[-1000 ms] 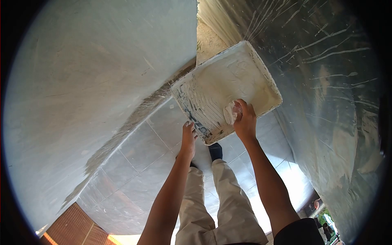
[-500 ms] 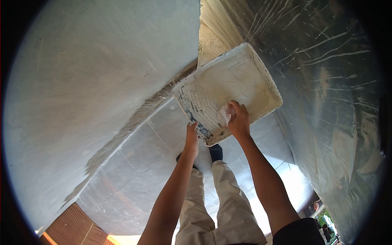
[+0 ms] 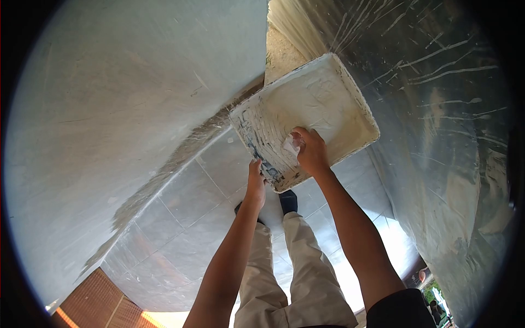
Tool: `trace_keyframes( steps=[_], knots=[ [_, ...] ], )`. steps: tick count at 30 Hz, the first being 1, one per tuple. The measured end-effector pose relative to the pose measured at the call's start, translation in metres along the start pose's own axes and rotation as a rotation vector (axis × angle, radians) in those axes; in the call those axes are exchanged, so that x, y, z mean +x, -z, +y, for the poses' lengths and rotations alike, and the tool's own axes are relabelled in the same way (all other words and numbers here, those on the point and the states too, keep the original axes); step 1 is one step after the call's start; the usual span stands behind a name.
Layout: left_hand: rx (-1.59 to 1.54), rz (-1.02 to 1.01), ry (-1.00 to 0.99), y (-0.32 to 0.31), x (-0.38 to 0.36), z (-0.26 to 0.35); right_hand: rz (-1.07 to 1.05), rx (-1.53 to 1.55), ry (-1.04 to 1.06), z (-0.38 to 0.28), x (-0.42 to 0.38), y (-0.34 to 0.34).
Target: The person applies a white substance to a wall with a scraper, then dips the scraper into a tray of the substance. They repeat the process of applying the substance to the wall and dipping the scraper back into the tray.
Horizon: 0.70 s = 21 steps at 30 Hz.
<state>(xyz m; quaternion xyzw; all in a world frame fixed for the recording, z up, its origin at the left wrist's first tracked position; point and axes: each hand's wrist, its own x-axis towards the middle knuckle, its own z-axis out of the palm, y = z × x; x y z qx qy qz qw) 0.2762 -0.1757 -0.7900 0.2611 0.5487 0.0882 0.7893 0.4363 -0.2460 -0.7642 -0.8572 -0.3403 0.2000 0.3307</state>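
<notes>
A rectangular paint tray (image 3: 336, 109) with a whitish coating is held up above the floor. Its ribbed left part shows streaks and dark blue patches. My left hand (image 3: 256, 180) is closed on the tray's near left edge, thumb over the rim and the other fingers mostly hidden below. Over the middle of the tray, my right hand (image 3: 312, 150) is closed around a small crumpled white piece (image 3: 291, 144), which looks like a wad of cloth or sponge. This piece is right at the ribbed surface.
A pale wall (image 3: 136, 98) rises on the left, with a rough darker strip along its foot. Plastic sheeting (image 3: 437, 164) with white drips hangs on the right. Grey tiles (image 3: 180, 208) lie around my feet. A brown grid panel (image 3: 95, 300) stands at lower left.
My right hand has moved left and slightly up across the tray with the white piece. My left hand keeps its hold, and the tray has shifted only slightly upward.
</notes>
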Motion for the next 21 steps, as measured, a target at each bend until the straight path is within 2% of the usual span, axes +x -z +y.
trace_keyframes(
  steps=[7, 11, 16, 21],
  knots=[
    [0.002, 0.034, 0.001, -0.008, -0.008, 0.004, -0.046, 0.115, 0.104, -0.006, -0.014, -0.019],
    [-0.019, 0.0, 0.001, -0.001, -0.005, -0.001, -0.056, 0.156, 0.164, -0.006, -0.003, 0.005],
    [-0.012, 0.009, 0.007, 0.0, -0.008, -0.007, -0.278, -0.03, 0.183, 0.007, -0.001, 0.027],
    [-0.077, -0.046, -0.013, -0.002, -0.01, -0.011, -0.273, -0.051, 0.18, 0.007, -0.004, 0.022]
  ],
)
